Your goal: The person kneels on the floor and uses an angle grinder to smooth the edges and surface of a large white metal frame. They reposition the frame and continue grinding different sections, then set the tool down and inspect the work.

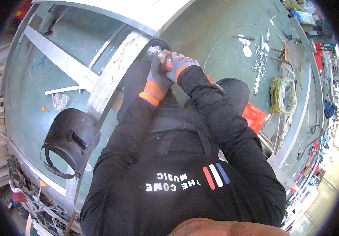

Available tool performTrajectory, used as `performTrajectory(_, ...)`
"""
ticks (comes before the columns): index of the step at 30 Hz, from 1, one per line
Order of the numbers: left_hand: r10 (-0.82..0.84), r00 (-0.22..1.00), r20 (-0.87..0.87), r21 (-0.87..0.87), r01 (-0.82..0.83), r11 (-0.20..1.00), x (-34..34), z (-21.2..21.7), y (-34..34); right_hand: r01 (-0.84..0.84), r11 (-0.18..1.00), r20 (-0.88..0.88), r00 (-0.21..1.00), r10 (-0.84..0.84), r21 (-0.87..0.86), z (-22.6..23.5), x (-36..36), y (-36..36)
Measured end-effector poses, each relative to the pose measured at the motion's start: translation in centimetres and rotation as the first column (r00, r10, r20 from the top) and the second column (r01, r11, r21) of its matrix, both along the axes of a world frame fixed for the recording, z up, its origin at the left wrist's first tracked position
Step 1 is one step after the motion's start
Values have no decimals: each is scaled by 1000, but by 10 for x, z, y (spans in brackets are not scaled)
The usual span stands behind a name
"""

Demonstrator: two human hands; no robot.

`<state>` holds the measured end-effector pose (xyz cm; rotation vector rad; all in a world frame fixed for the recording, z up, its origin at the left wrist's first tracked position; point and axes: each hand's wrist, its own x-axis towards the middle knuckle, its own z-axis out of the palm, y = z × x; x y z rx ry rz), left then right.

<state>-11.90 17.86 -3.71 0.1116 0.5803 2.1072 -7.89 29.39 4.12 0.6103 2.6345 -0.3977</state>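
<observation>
Both my hands are in grey work gloves with orange cuffs, close together over my knees. My left hand (pixel 155 82) is closed round the body of an angle grinder (pixel 154 50). From the other side my right hand (pixel 182 65) grips the same tool, whose reddish casing shows between the gloves. The grinder's metal head points to the upper left, beside the corner of a silver metal frame (pixel 112 78). A dark round shape lies by the head; I cannot tell whether it is the disc or my shoe. Whether the tool touches the frame is hidden.
A black welding helmet (pixel 73 137) rests on the frame at left. Overhead in the picture, a white panel (pixel 138 10) juts out. To the right lie scrolled metal pieces (pixel 260 63), a yellow-green sack (pixel 281 96), a red plastic bag (pixel 253 117) and a thin cable on the green floor.
</observation>
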Motion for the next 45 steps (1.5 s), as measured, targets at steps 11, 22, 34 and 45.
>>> performTrajectory(11,-3,717,-697,-307,-294,905,-2,-13,8,55,998,-124,991,-55,-4,-32,1,4)
performTrajectory(22,-305,528,-793,-479,-230,847,8,15,11,389,865,-169,874,-455,-316,-39,20,47)
performTrajectory(34,-684,-302,-664,-466,-549,694,2,9,5,-39,300,-231,735,-638,-953,-203,21,41)
performTrajectory(45,-838,-100,-536,-540,-722,432,-2,3,12,-88,-59,-3,582,-813,-994,-235,-20,12)
